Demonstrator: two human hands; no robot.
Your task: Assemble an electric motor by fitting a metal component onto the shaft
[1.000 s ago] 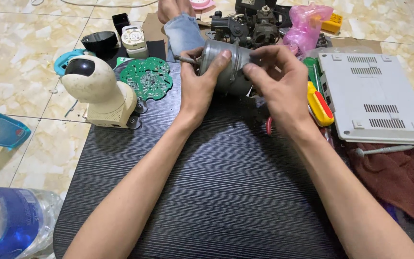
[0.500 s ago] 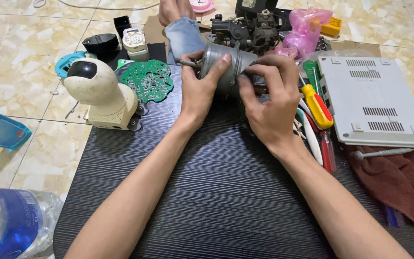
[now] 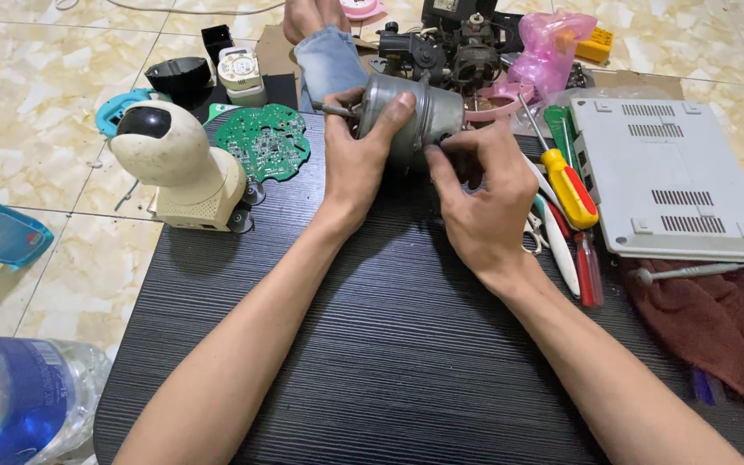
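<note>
A grey metal motor (image 3: 417, 110) with a short shaft pointing left is held above the far part of a black ribbed table (image 3: 372, 344). My left hand (image 3: 356, 159) wraps around its left half, fingers over the top. My right hand (image 3: 475, 194) pinches the motor's lower right end with thumb and fingertips. A round green circuit board (image 3: 262, 142) and a cream dome-shaped camera (image 3: 174, 164) lie to the left of my left hand.
Screwdrivers with yellow-red handles (image 3: 568, 185) lie right of my right hand, beside a grey plastic box (image 3: 669, 176) and a brown rag (image 3: 708, 319). Black machine parts (image 3: 449, 43) and a pink bag (image 3: 553, 43) sit behind. A person's foot and jeans leg (image 3: 325, 47) are at the far edge. A plastic bottle (image 3: 10, 405) lies on the floor.
My right hand slid from the top right of the motor down to its lower right end. My left hand kept its grip.
</note>
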